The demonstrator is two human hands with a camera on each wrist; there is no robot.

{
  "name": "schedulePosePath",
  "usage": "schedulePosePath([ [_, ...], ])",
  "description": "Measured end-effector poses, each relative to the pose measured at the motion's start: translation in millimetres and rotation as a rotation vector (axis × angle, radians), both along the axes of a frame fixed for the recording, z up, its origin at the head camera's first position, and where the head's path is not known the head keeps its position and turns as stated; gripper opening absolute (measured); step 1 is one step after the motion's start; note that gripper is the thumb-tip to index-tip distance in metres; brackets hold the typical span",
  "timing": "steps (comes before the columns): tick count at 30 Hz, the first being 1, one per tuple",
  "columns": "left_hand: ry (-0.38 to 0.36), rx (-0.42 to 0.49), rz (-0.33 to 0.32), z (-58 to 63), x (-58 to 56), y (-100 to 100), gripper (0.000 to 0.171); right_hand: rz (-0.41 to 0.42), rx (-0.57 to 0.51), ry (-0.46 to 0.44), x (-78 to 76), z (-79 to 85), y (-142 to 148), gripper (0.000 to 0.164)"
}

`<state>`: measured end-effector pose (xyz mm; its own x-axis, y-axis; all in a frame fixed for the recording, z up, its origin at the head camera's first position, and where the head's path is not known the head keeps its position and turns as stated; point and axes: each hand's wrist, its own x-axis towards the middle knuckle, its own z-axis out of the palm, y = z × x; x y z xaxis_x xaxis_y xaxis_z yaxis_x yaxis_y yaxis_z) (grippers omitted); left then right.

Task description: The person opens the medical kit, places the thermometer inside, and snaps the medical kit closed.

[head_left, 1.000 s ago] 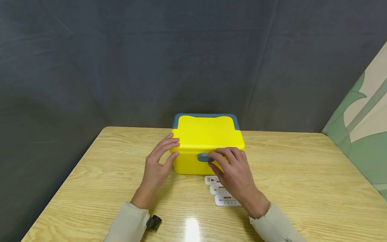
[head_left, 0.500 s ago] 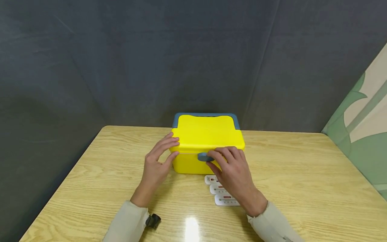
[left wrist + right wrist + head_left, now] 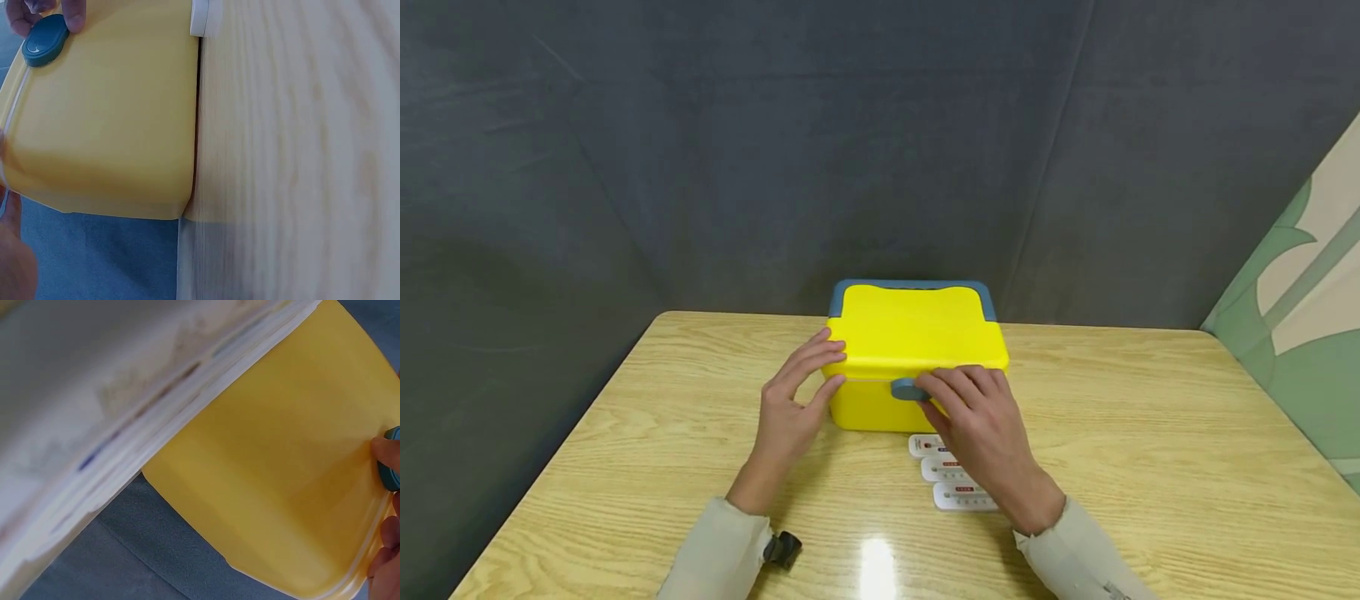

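Note:
A yellow lidded box sits at the far middle of the table, its lid down, with a blue handle lying round the back of the lid. On its front is an oval blue latch. My right hand pinches the latch's right end, with the thumb low and the fingers above; its thumb shows on the latch in the right wrist view. My left hand rests its extended fingers on the box's left side near the lid seam, with the thumb at the front corner.
Several flat white plastic pieces with small printed labels lie overlapping before the box, partly under my right hand. A dark cloth hangs behind the wooden table. A green and cream patterned surface stands at the right.

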<state>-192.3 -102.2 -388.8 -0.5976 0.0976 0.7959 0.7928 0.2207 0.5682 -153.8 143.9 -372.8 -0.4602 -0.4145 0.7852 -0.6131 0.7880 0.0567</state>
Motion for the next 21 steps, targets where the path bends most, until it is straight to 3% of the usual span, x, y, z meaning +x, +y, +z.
schedulePosePath([
  [13,-0.011,-0.013,0.014,0.7,3.1,0.6,0.035,0.038,-0.030,0.067,-1.6,1.1,0.7,0.052],
  [21,-0.034,-0.022,0.020,2.1,3.4,0.7,0.034,0.016,-0.017,0.034,-1.0,1.9,2.4,0.050],
])
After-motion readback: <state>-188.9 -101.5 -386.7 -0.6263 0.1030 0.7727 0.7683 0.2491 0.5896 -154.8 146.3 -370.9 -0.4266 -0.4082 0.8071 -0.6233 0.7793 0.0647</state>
